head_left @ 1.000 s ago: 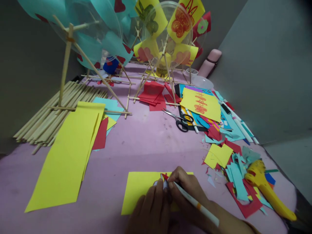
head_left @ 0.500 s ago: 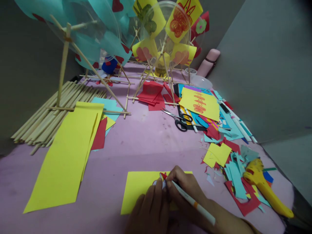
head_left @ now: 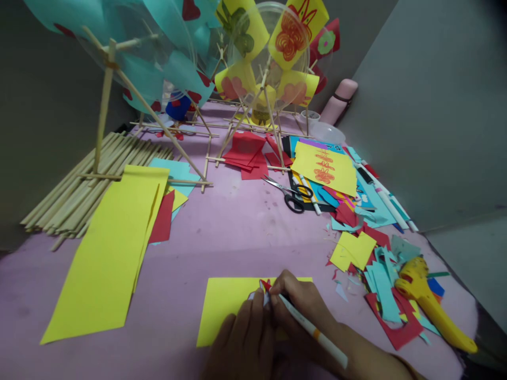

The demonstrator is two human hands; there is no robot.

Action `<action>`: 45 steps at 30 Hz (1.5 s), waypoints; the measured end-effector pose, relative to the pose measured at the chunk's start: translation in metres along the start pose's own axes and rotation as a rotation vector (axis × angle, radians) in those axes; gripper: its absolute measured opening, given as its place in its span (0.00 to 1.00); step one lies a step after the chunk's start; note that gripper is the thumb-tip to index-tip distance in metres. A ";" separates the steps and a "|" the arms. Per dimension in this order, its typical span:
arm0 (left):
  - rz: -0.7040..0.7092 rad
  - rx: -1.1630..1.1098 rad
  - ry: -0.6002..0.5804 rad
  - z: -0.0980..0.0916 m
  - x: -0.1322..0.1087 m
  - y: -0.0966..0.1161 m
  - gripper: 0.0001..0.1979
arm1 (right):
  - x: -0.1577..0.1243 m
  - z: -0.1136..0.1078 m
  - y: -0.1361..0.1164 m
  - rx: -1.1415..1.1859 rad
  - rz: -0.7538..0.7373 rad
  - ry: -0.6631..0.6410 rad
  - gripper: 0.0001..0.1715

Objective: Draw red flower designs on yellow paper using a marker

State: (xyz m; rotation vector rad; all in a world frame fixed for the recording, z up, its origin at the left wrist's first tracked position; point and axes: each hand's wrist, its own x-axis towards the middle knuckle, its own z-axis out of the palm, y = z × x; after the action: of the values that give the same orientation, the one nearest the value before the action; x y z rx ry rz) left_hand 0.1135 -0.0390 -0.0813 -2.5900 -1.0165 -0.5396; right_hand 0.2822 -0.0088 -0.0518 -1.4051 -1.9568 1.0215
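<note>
A yellow paper piece [head_left: 219, 301] lies on the table before me. My left hand [head_left: 245, 338] rests flat on it, fingers stretched forward over a small pale piece [head_left: 266, 298] that is mostly hidden. In my right hand [head_left: 299, 298] is a white felt-tip marker [head_left: 311, 330] with an orange band, held like a pen. Its red tip touches down close to the left fingertips, near the paper's far edge. Red lines show there on the yellow paper, partly covered by my fingers.
Left stand large yellow sheets [head_left: 103, 264] and a pile of wooden sticks [head_left: 79, 195]. Black-handled scissors [head_left: 293, 203] lie beyond my hands. A yellow glue gun [head_left: 435, 311] and paper scraps [head_left: 382, 285] sit right. Stick-framed wheels [head_left: 271, 100] with paper blades stand behind.
Almost nothing differs. The rear end of the marker has shifted very slightly, while both hands stay in the same place on the yellow paper.
</note>
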 end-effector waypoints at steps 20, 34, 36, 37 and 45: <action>-0.011 -0.010 -0.001 -0.003 0.003 0.000 0.21 | -0.001 -0.002 0.003 -0.142 -0.077 0.024 0.05; -0.016 -0.025 0.011 -0.003 0.001 0.002 0.21 | -0.004 -0.002 0.008 -0.229 -0.079 0.008 0.06; -0.013 -0.022 0.013 -0.003 0.002 0.002 0.21 | -0.005 -0.002 0.009 -0.243 -0.079 0.011 0.06; -0.012 -0.022 0.013 -0.003 0.002 0.002 0.21 | -0.005 -0.002 0.009 -0.248 -0.079 0.010 0.06; -0.003 -0.021 -0.003 -0.004 0.002 0.000 0.21 | -0.007 -0.002 0.010 -0.262 -0.078 -0.001 0.05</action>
State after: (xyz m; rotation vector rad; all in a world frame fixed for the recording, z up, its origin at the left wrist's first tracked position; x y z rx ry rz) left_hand 0.1140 -0.0398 -0.0765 -2.6087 -1.0209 -0.5509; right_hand 0.2914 -0.0136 -0.0586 -1.4488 -2.1900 0.7517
